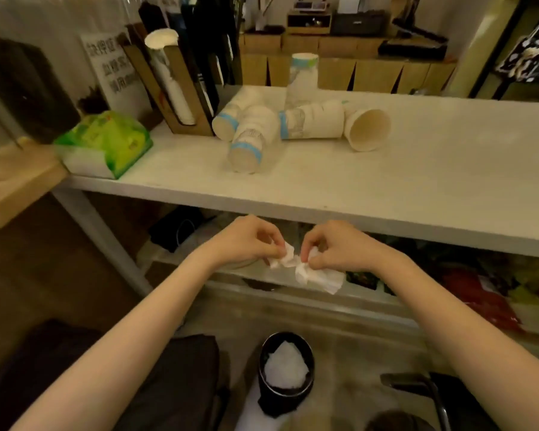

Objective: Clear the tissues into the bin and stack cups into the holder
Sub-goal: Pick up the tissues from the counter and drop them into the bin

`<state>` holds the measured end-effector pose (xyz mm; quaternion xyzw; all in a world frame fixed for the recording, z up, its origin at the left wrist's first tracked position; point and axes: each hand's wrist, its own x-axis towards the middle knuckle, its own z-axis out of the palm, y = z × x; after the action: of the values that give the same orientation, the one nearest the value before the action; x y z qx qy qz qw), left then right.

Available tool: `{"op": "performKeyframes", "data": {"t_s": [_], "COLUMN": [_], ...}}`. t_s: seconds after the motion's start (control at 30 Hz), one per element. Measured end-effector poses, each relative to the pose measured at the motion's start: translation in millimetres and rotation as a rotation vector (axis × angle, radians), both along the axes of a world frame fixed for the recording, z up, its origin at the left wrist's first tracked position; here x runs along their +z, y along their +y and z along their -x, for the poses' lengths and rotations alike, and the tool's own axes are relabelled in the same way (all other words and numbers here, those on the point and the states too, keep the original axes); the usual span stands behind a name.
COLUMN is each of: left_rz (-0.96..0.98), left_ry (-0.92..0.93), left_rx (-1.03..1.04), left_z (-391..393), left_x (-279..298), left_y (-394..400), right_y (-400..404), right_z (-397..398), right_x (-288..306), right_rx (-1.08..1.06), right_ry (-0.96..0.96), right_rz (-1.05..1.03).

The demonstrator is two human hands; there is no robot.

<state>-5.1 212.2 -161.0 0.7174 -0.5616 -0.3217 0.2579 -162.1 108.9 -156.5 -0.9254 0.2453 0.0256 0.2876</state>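
My left hand [246, 241] and my right hand [333, 244] are held below the table's front edge, above the floor. Each pinches crumpled white tissue: a small piece [282, 259] at the left fingers, a larger wad [319, 276] at the right, the two touching. Straight below stands a small black bin [263, 390] with a white tissue [285, 368] inside. On the white table [417, 181] several paper cups lie on their sides [249, 141], and one stack stands upright [304, 76]. A brown cardboard cup holder [173, 88] at the back left holds a tilted stack of cups.
A green tissue pack [106, 141] sits at the table's left corner. A printed sign [115, 66] leans behind it. A lower shelf [324, 293] under the table holds bags and packets. Dark bags [168, 384] lie on the floor left of the bin.
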Motion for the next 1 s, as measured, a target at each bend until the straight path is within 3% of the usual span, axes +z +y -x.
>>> {"op": "performKeyframes", "data": {"t_s": [0.23, 0.43, 0.63, 0.83, 1.0], "left_rz": [-0.126, -0.324, -0.338, -0.306, -0.375], "left_ry": [0.059, 0.067, 0.112, 0.395, 0.56], "left_rx": [0.226, 0.348, 0.451, 0.562, 0.659], "left_z": [24, 31, 41, 54, 58], "left_x": [-158, -312, -460, -598, -680], "left_y": [14, 20, 9, 4, -10], "right_y": [2, 9, 11, 10, 10], "right_z": [6, 26, 33, 30, 22], "right_x": [-152, -322, -493, -637, -698], "right_rx": [-0.129, -0.441, -0.565, -0.58, -0.635], "right_ry": [-0.003, -0.037, 0.007, 0.122, 0.13], "right_rz": [-0.054, -0.243, -0.295, -0.357, -0.49]}}
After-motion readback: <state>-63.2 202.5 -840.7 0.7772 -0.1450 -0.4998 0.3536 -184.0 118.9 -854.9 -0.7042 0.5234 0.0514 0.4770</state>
